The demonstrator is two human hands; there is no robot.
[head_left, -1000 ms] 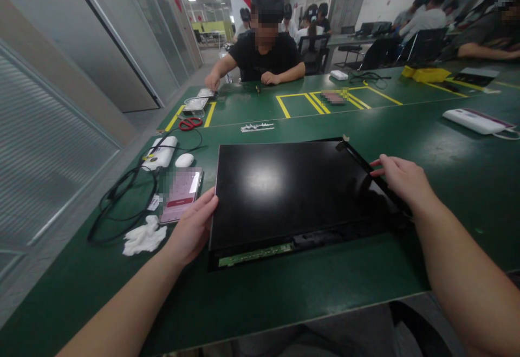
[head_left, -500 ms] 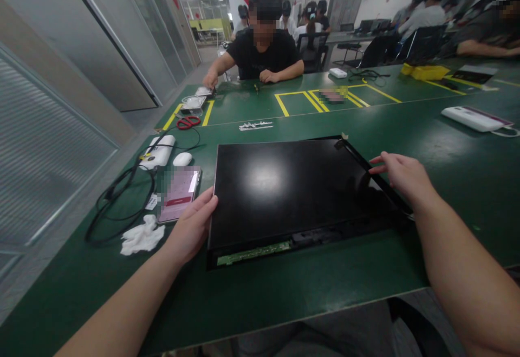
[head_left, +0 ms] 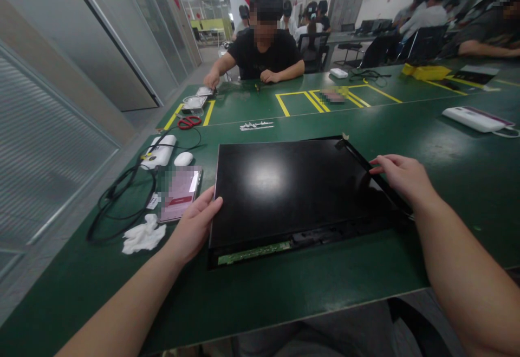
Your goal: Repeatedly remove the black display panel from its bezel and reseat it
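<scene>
A black display panel (head_left: 292, 183) lies on the green table in front of me, sitting askew over a dark frame (head_left: 390, 190). Along its near edge a green circuit strip (head_left: 254, 253) shows. My left hand (head_left: 197, 221) grips the panel's left edge, thumb on top and the other fingers mostly hidden along the side. At the right, my right hand (head_left: 402, 175) has thumb and fingertips closed on the dark frame's raised edge. A small light tab (head_left: 345, 136) sticks up at the far right corner.
Left of the panel lie a phone (head_left: 181, 194), crumpled tissue (head_left: 144, 234), a white mouse-shaped item (head_left: 183, 158), a white device (head_left: 160, 151), black cable (head_left: 122, 183) and red scissors (head_left: 189, 122). White strips (head_left: 255, 126) lie beyond. A person (head_left: 264, 53) sits opposite.
My right hand's fingertips have come closer together at the frame's edge. My left thumb has moved slightly further over the panel. The panel looks almost unmoved.
</scene>
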